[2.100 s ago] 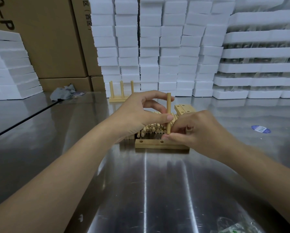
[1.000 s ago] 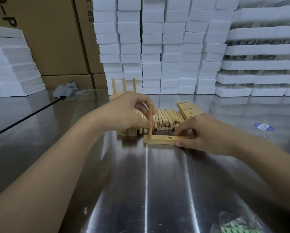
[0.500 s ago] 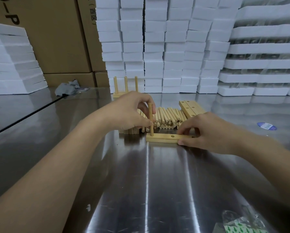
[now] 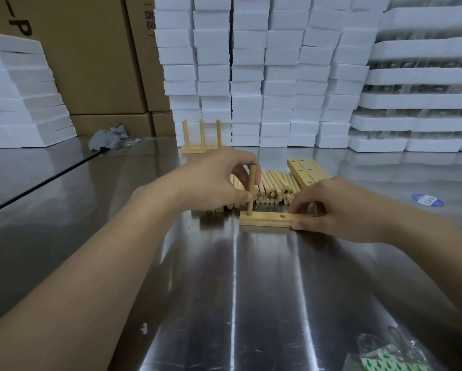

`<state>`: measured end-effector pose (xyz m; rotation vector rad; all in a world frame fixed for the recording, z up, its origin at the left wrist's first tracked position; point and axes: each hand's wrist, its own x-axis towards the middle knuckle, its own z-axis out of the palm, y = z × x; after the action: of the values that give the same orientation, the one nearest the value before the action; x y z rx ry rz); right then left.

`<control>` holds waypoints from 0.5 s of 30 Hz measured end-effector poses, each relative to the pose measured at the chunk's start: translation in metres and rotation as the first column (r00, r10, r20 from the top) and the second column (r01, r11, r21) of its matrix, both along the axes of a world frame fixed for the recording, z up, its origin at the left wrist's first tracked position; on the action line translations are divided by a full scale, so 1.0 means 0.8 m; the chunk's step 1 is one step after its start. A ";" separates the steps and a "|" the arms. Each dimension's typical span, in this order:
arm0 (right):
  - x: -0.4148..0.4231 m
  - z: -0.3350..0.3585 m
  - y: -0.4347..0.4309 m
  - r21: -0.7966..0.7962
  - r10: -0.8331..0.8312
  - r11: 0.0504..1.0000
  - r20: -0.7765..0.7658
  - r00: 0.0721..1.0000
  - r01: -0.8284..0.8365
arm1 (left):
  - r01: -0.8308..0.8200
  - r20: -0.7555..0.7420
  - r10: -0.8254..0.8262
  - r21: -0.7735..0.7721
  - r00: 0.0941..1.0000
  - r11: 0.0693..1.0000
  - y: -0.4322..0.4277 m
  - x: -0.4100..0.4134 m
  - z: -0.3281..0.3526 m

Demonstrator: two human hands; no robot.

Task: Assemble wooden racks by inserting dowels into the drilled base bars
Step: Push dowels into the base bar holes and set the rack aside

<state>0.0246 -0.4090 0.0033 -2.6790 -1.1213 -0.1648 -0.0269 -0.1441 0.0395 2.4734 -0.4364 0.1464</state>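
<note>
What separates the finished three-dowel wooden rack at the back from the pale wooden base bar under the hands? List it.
The finished three-dowel wooden rack holds three upright dowels; the pale wooden base bar holds one, its middle hole open. The rack stands untouched; the right hand pinches the bar and the left hand grips its dowel. Both are pale wood with flat bases.

White foam blocks (image 4: 251,76) are standing stacked across the top, cardboard boxes (image 4: 90,62) are sitting at upper left, and a grey rag (image 4: 106,139) is lying below them.
</note>
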 end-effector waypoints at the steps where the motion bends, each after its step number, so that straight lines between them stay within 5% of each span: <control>1: 0.000 0.002 -0.001 -0.008 -0.006 1.000 -0.002 1.000 0.006 | 0.009 -0.009 -0.009 -0.003 1.000 1.000 -0.001 0.000 0.000; 12: -0.009 0.020 -0.012 -0.090 -0.118 0.989 -0.023 0.993 0.115 | 0.116 -0.014 -0.117 -0.093 0.993 0.989 -0.022 -0.001 -0.011; 15: -0.016 0.020 -0.005 0.119 -0.081 0.990 0.001 0.997 0.081 | 0.140 -0.004 -0.142 -0.146 0.990 0.979 -0.026 0.001 -0.015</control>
<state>0.0118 -0.4131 0.0196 -2.6206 -0.9723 -0.2454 -0.0262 -0.1651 0.0273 2.2910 -0.5731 0.0985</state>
